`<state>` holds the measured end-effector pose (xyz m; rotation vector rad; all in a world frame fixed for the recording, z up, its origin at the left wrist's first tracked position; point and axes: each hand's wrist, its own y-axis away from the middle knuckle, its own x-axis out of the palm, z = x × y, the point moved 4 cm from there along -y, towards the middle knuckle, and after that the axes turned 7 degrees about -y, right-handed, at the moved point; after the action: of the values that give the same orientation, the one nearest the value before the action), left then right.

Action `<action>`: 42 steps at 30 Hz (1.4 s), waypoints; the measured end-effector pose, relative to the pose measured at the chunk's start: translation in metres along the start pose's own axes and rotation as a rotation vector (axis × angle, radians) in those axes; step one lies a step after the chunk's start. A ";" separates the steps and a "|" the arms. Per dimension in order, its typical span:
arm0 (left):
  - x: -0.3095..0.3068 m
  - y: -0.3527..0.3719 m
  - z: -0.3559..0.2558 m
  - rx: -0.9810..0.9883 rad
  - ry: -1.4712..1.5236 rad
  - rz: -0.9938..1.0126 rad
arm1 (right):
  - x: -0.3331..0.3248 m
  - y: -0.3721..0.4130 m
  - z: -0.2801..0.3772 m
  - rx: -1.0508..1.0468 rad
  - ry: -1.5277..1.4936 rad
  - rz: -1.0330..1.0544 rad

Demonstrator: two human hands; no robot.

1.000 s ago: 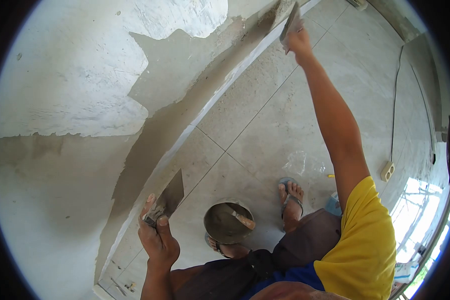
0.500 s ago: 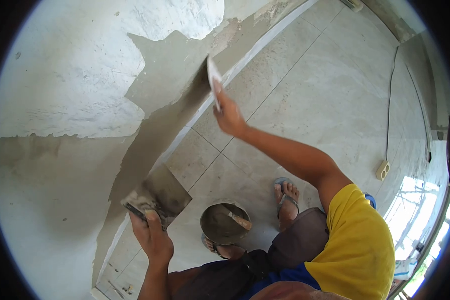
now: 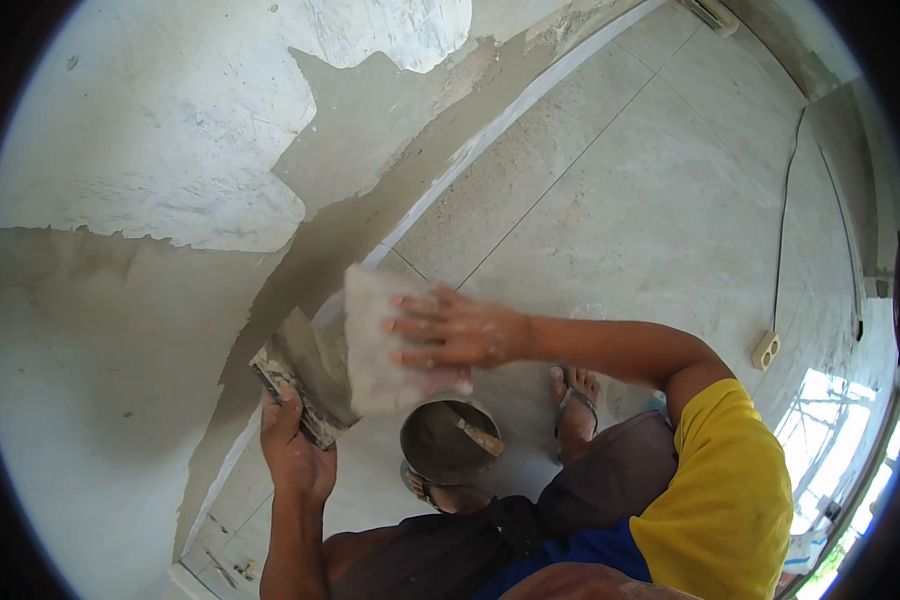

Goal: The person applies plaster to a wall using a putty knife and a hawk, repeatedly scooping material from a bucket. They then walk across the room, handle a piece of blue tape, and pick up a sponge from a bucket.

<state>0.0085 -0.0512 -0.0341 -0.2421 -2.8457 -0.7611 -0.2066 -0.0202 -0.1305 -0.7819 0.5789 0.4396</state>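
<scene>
In my left hand is a flat grey metal plastering blade, gripped by its crusted edge and tilted, with wet grey plaster on its face. My right hand spreads its fingers over the back of a pale rectangular plastering trowel, blurred by motion. The trowel overlaps the right side of the metal blade in this view. Just below them, a round bucket of grey mix stands on the floor between my feet. A putty knife with a wooden handle rests in it.
Fresh grey plaster runs along the wall's foot, beside patchy white wall. Large tiles cover the floor. To the right, a socket block lies at the end of a cable. Small debris lies at lower left.
My right hand has brought the pale trowel from the wall's foot down and back toward my left hand, turning it flat. The metal blade has tilted and shifted slightly.
</scene>
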 end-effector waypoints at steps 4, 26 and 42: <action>0.008 0.007 -0.018 0.143 -0.238 -0.048 | -0.012 0.021 -0.025 0.152 0.238 0.029; 0.000 0.021 -0.032 0.593 -0.695 -0.315 | -0.193 0.135 -0.223 1.041 -0.941 -1.403; 0.002 0.020 -0.027 0.544 -0.695 -0.369 | -0.248 0.134 -0.220 0.972 -0.381 -1.397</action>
<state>0.0148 -0.0472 -0.0014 0.1388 -3.6679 0.1308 -0.5410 -0.1396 -0.1701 -0.0132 -0.2198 -0.9327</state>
